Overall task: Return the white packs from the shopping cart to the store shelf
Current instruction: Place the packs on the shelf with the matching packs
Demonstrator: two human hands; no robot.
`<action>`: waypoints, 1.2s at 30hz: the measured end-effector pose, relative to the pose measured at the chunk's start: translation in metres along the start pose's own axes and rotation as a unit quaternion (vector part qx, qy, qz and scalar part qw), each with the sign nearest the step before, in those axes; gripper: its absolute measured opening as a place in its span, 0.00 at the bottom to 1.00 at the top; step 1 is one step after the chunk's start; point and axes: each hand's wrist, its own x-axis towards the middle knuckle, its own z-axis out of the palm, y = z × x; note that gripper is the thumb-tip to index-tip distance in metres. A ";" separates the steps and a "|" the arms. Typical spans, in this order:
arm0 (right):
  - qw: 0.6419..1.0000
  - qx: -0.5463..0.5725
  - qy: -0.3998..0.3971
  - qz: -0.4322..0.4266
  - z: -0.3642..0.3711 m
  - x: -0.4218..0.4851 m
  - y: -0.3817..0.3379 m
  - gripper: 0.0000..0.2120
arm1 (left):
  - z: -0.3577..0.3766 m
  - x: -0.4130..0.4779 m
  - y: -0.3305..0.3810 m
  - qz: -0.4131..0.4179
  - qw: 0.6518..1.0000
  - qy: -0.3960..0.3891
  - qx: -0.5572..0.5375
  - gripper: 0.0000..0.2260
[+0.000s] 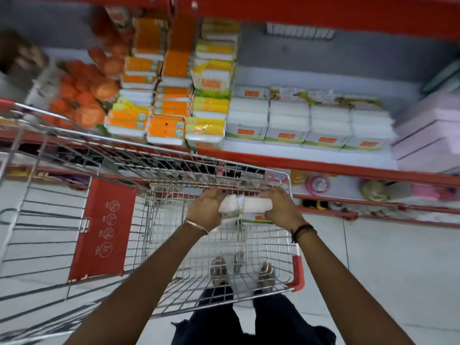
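Both hands are gripping one white pack [242, 206] over the far end of the cart [174, 160]: the left hand [205, 207] is clasping its left end, the right hand [281, 207] its right end. More white packs [288, 118] are sitting on the red-edged shelf [311, 165] beyond.
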 end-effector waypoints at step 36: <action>0.967 -0.055 0.235 -0.078 -0.096 0.062 -0.005 0.20 | -0.084 0.116 0.056 0.093 0.982 0.164 -0.003 0.23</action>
